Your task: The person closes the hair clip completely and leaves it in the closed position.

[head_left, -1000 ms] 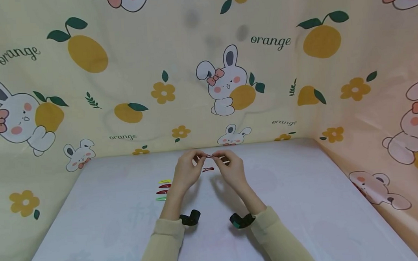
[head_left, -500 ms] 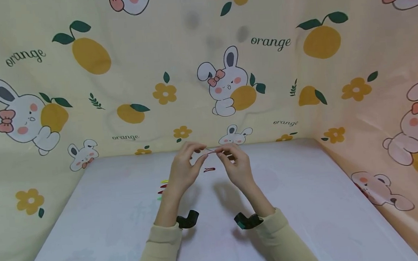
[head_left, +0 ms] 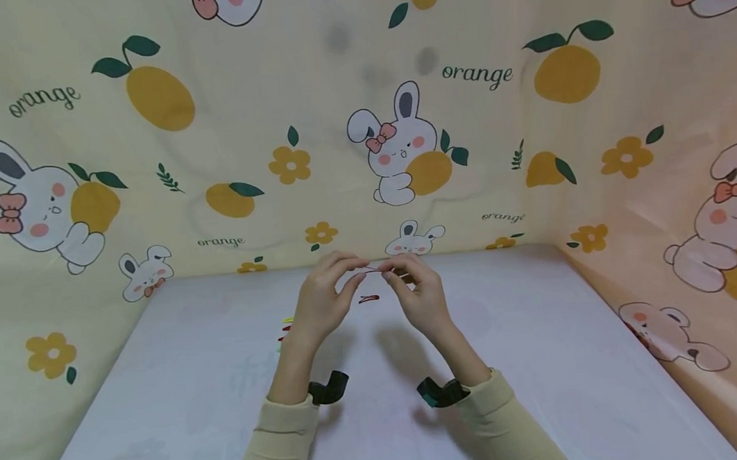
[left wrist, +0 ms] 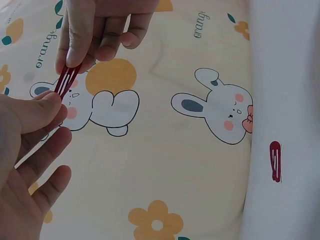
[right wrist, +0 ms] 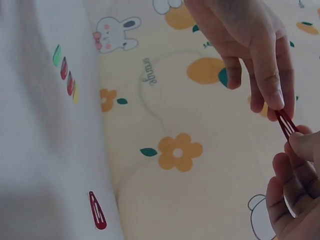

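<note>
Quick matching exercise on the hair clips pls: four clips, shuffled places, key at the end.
Column 1
1. held red clip
2. lone red clip
3. green clip
4. yellow clip

Column 2
A. lying on the white table, apart from the row of four clips
B. end of the row nearer the patterned backdrop
C. pinched by the left hand and the right hand
D. end of the row farther from the backdrop

Pairs: 1-C, 2-A, 3-D, 4-B
</note>
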Motion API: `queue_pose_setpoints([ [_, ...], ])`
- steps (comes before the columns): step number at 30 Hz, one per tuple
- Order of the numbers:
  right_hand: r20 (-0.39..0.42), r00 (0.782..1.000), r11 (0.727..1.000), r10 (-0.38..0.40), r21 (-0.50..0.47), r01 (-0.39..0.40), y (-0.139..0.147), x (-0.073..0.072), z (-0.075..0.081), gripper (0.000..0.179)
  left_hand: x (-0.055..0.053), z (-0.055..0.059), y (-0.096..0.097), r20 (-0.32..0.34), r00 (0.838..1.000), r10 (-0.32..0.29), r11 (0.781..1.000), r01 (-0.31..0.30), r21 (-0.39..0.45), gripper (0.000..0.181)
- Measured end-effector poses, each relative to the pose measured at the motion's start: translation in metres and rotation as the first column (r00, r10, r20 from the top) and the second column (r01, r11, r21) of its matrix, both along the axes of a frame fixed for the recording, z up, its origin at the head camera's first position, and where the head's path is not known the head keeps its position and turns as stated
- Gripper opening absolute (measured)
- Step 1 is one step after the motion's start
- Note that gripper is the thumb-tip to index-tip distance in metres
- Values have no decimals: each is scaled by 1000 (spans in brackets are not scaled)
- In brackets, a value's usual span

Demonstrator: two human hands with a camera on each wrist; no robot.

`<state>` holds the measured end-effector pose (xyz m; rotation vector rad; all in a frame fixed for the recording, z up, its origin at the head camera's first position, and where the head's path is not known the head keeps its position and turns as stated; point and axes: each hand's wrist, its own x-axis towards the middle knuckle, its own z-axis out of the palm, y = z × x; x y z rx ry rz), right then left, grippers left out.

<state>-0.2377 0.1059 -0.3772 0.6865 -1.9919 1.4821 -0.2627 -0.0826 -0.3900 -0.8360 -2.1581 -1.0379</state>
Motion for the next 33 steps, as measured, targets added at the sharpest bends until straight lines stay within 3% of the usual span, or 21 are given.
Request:
queue_pose_setpoints([
  [9,1,1000,1000,-19,13,19,-1,1,-1,9,-2,-2,0,-13,1000,-15,1000,15,9,13],
  [18,-43,999,999,-12,30,13,7,-23,-29,12,-1,-3,2,8,1000,-22,1000,22,17,12],
  [33,-59,997,998,43,44,-40,9,-26,-32,10,-3,-7,2,-21,998,-55,996,56,70,19],
])
